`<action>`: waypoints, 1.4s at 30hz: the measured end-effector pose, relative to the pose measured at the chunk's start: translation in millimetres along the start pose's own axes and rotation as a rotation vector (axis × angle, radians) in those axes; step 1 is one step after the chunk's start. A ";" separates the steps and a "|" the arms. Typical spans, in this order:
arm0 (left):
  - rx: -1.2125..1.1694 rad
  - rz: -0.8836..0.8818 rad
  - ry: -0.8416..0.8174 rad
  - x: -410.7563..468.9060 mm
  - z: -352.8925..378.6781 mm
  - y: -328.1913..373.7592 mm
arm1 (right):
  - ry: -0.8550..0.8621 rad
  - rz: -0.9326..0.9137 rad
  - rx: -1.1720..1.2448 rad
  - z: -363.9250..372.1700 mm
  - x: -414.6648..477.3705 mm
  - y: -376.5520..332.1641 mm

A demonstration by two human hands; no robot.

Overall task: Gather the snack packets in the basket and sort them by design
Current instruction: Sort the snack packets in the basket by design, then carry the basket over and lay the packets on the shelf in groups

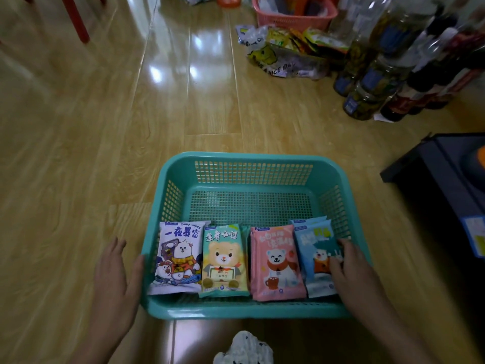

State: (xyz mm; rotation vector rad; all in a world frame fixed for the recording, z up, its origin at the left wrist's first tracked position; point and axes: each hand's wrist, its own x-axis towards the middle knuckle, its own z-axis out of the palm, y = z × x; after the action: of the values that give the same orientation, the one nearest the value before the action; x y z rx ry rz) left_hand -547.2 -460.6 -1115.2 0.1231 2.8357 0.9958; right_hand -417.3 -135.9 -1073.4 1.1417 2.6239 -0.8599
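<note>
A wooden plank floor [78, 153] fills the view, glossy with light reflections at far centre. At far left stands a red furniture leg [76, 19]. At far right a pink basket [294, 14] sits behind a clear printed plastic bag [278, 61] stuffed with yellow and orange wrappers. Right of that, shrink-wrapped bottles [380, 74] cluster. A dark box [441, 185] lies at the right edge.

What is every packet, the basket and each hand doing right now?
Teal basket: on the floor, far half bare.
White packet: lying flat, leftmost.
Green packet: flat, beside it.
Pink packet: flat, on a stack.
Blue packet: flat, rightmost, stacked.
Left hand: open, against the basket's outer side.
Right hand: open, fingers resting on the blue packet.
</note>
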 end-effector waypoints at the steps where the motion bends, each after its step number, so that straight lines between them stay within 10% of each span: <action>1: -0.021 -0.019 -0.003 1.9 -1.9 -0.5 | 0.025 -0.016 -0.070 0.7 0.6 0.3; 7: -0.228 -0.192 -0.160 12.4 -5.0 8.4 | 0.133 -0.133 -0.407 -15.1 6.2 -5.4; 10: -0.406 -0.331 -0.285 22.6 -3.5 22.5 | 0.274 -0.096 -0.187 -29.2 21.5 7.4; 16: -0.860 -0.561 -0.451 44.2 5.9 31.8 | -0.224 0.296 0.796 -21.1 36.4 28.4; 26: -1.011 -0.644 -0.391 54.3 3.1 37.2 | -0.326 0.198 0.947 -28.9 65.5 24.5; 42: -1.012 -0.612 -0.499 35.0 -378.7 345.1 | -0.241 0.136 0.988 -408.6 -100.5 -179.5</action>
State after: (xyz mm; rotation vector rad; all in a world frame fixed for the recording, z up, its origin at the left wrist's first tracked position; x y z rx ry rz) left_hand -628.2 -421.1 -609.7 -0.4853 1.5111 1.7317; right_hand -440.4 -67.2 -621.7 1.2267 1.8568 -2.1987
